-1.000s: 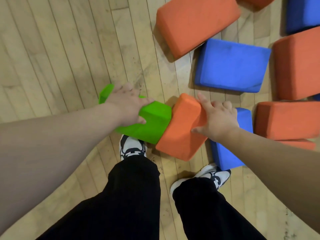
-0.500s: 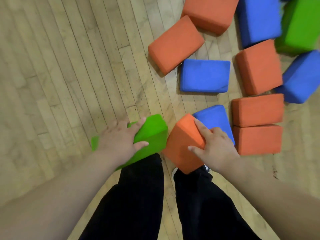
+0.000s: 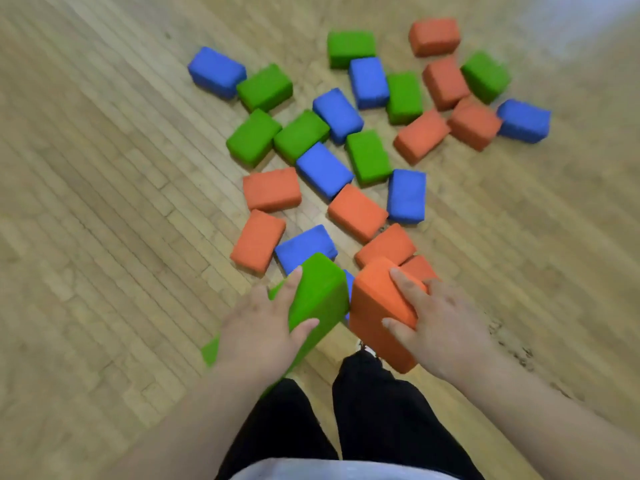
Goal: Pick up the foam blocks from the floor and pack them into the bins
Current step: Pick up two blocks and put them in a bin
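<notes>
The left hand [image 3: 258, 327] is gripping a green block [image 3: 318, 292] and the right hand [image 3: 440, 320] an orange block [image 3: 377, 317], side by side at six o'clock; other blocks [image 3: 356, 211] are lying toward twelve. Squeezing firmly is advisable; no bins are showing.

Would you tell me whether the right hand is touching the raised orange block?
Touching. Head view: the right hand grips the raised orange block with thumb and fingers.

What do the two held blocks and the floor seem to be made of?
Green block and orange block: probably foam, matte, slightly fuzzy skin, rounded corners, no shine. Floor: apparently wood, pale narrow strips with staggered joints and a faint sheen.
</notes>
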Motion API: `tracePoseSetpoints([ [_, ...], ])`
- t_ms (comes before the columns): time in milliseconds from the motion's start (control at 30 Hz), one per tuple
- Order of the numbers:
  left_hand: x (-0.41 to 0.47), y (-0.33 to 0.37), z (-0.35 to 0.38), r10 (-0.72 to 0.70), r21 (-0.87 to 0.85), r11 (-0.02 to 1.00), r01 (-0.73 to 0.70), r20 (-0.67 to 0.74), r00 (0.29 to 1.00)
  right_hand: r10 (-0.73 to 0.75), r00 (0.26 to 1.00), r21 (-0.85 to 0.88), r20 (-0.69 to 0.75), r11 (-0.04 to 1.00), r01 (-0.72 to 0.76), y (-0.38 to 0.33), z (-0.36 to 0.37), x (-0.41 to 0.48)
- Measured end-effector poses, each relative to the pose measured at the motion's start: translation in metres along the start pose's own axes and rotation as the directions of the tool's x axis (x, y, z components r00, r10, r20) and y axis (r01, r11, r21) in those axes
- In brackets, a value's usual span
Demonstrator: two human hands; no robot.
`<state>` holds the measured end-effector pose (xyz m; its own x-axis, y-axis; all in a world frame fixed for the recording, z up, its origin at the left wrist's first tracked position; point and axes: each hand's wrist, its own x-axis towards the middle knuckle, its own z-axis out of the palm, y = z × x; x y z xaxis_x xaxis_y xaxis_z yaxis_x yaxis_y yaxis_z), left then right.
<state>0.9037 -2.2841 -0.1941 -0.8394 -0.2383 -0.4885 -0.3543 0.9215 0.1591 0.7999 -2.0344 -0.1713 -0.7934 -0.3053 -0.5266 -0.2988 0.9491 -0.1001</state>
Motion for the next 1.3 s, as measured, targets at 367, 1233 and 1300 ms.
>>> tracePoseSetpoints([
  [367,-0.022,0.039,-0.106,0.595,0.241,0.776,-0.584,0.031,0.803,0.568,0.819,0.424,-0.081,0.763,-0.487,-0.024,0.016,-0.184],
  [1233,-0.319,0.394,0.038,0.920,0.364,-0.169,-0.916,0.391,-0.014,0.990,0.123,0.725,0.076,0.029,-0.688,0.105,0.162,-0.574],
  [1300,-0.340,0.421,0.053,0.916,0.345,-0.192,-0.919,0.398,-0.042,0.993,0.085,0.711,0.086,-0.001,-0.703,0.123,0.167,-0.599],
])
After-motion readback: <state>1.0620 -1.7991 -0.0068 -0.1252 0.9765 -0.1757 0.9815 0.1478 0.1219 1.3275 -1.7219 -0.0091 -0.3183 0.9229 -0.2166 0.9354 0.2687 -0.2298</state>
